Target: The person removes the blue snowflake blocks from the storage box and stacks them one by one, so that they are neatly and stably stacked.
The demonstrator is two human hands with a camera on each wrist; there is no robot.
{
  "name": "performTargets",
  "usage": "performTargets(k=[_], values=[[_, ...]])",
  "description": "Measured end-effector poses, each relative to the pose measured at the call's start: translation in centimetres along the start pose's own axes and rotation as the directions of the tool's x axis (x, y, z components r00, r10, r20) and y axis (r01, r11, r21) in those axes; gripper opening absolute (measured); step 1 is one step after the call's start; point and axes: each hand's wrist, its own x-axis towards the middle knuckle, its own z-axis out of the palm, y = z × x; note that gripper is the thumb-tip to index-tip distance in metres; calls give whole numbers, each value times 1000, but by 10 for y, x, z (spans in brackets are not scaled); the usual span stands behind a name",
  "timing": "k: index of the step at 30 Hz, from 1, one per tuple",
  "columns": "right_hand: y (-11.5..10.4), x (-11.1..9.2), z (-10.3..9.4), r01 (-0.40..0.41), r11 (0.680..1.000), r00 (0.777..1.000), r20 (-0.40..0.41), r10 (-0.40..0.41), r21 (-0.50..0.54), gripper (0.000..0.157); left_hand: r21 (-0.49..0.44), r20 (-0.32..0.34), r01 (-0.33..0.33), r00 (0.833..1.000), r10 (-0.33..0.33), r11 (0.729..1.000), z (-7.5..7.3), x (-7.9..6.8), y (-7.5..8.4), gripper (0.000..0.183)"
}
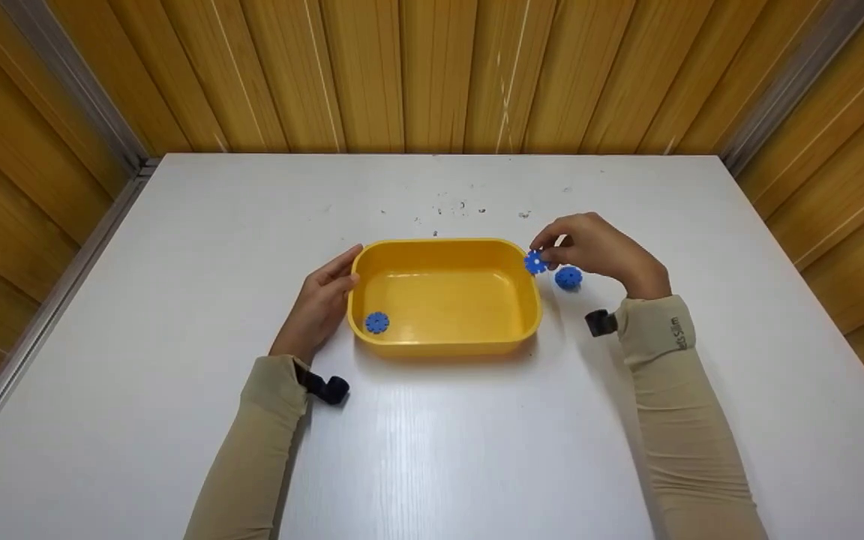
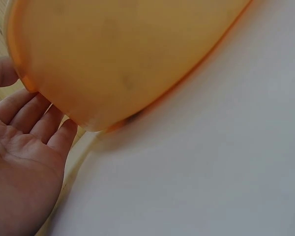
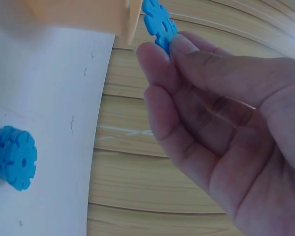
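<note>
A yellow rectangular tub [image 1: 443,349] with rounded corners sits on the white table. My left hand [image 1: 319,304] holds its left end, thumb at the rim and the other fingers along the outer wall [image 2: 113,59]. Between thumb and forefinger, my right hand [image 1: 589,244] pinches a blue notched disc [image 1: 535,262] with a hole in its middle. That disc is at the tub's right rim and overlaps it in the head view. Inside the tub, at the near left corner, lies another blue notched disc [image 1: 377,322].
Just right of the tub, below the right hand, a small stack of blue notched discs [image 1: 568,278] stands on the table [image 1: 432,442]. Wood-look panels [image 1: 432,75] rise behind the table. Dark scuff marks [image 1: 462,206] dot its surface beyond the tub.
</note>
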Motion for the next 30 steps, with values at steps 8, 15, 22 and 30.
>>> performTargets(k=[8,15,22,30], values=[[17,-9,1,-45,999,999,-29,45,4,23,8,0,4,1000,-4,1000,0,2,-1,58],[33,-13,3,-91,996,994,-60,92,12,25,3,5,2,1000,-2,1000,-1,2,-1,57],[46,-14,9,-131,990,988,-71,134,42,25,5,9,-2,1000,2,1000,-2,2,-2,57],[60,-17,11,-137,987,985,-98,145,81,24,13,15,-10,1000,10,1000,-2,1,-2,57]])
